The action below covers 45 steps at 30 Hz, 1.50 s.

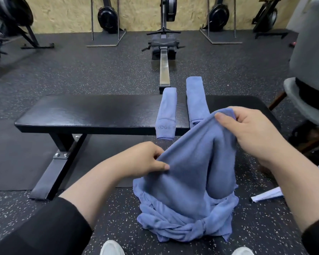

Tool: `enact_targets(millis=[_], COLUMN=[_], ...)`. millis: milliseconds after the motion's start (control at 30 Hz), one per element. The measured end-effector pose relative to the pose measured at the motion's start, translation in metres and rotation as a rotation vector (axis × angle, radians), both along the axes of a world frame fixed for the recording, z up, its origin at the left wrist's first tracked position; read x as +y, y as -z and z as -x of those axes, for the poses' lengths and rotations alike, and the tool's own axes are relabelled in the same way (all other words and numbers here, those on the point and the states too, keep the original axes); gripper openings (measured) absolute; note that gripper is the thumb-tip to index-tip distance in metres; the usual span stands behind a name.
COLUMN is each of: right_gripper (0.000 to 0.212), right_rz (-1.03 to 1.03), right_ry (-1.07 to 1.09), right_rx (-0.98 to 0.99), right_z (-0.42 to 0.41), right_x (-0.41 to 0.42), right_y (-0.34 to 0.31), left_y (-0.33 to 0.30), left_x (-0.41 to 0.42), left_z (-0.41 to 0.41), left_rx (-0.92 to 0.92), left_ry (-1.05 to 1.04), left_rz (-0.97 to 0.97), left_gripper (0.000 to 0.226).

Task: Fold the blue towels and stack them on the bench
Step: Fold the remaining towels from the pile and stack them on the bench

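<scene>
Holding a blue towel (188, 173) up by its top edge, the person has both hands pinching cloth: the left hand (145, 159) sits just left of centre with thumb and fingers clamped on one corner, and the right hand (247, 133), higher and toward the right of the frame, has its grip closed on the other corner. So neither hand is free right now. The towel's lower part trails down into a rumpled blue pile on the speckled floor (44, 80) at bottom centre, between two white shoe tips. Two more blue towels (166, 111), folded into long strips, already lie side by side across the black worktop (92, 111) in the middle of the frame, both overhanging its edges, not stacked yet. Looks like the step in hand is spreading this one out to start the fold. What could go sideways: the top edge runs at a slant, so a fold made from here would likely come out crooked. The bottom looks twisted into the heap, and it's hard to tell where this towel ends, so lifting may drag the rest along. Those overhanging strips could also slide off the worktop if the held towel brushes them. A rowing machine (164, 52) stands beyond the worktop.
</scene>
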State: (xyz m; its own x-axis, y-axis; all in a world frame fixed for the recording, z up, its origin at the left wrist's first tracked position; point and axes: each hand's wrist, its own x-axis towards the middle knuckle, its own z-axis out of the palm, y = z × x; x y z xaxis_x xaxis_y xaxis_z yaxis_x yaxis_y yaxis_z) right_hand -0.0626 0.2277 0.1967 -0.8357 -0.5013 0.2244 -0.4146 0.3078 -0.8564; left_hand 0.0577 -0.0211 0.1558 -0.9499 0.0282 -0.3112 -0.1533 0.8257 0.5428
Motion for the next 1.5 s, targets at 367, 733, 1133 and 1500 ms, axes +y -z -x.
enact_targets(millis=[367, 733, 1133, 1500], right_gripper=[0.025, 0.027, 0.026, 0.036], right_rz=[-0.259, -0.214, 0.129, 0.143], right_ry=[0.204, 0.292, 0.165, -0.011], right_rx=[0.131, 0.069, -0.508, -0.622], right_z=[0.006, 0.010, -0.001, -0.012], right_x=[0.037, 0.038, -0.002, -0.059], right_y=[0.016, 0.022, 0.030, 0.044], left_y=[-0.003, -0.001, 0.016, 0.004], left_x=[-0.046, -0.049, 0.007, 0.068], left_z=[-0.027, -0.022, 0.022, 0.043], left_rx=[0.455, 0.539, 0.528, 0.524], left_ry=[-0.294, -0.454, -0.815, -0.638], left_rz=[0.277, 0.107, -0.740, -0.548], left_gripper=[0.020, 0.014, 0.029, 0.014])
